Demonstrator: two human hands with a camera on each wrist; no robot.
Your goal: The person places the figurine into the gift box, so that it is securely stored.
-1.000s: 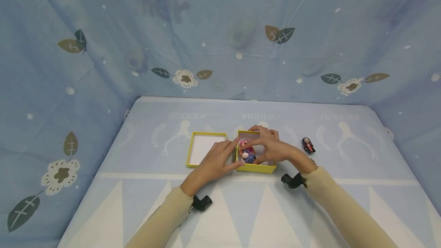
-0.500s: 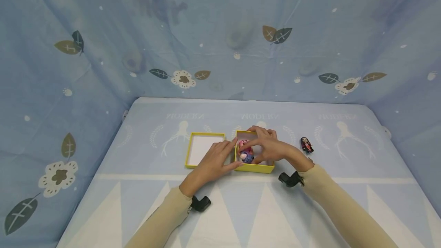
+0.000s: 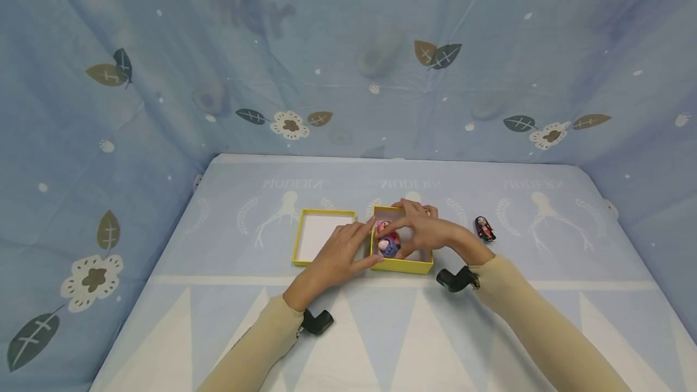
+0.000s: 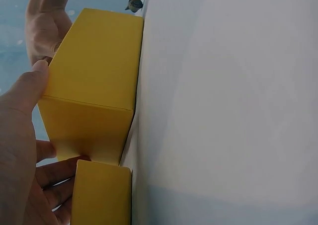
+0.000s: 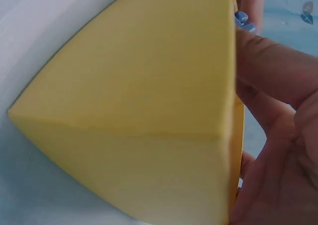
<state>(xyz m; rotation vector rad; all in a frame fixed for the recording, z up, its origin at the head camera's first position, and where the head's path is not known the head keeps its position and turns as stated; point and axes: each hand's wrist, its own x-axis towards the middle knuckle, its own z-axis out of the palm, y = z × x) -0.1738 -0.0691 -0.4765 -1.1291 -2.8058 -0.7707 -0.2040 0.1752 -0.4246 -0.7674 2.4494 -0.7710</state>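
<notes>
A small doll [image 3: 389, 248] with pink hair and blue clothing lies at the left inside a yellow open box [image 3: 403, 266]. My right hand [image 3: 430, 231] reaches into the box with thumb and index finger round the doll; its other fingers are by the far rim. At the box's left end, my left hand [image 3: 339, 253] grips the wall. The left wrist view shows the left thumb on the box [image 4: 92, 61] edge and fingers behind it. In the right wrist view the box wall hides most of the doll; only a blue bit [image 5: 243, 19] shows.
Left of the box, a yellow-rimmed lid [image 3: 321, 231] lies with its white inside up. A dark-haired doll [image 3: 484, 230] in black and red lies to the right on the patterned table cloth [image 3: 376, 331]. A blue curtain [image 3: 348, 65] hangs behind the table.
The pink-haired doll has tilted slightly within the box under my right fingers. My right wrist has shifted a little left. The left hand keeps its place on the box.
</notes>
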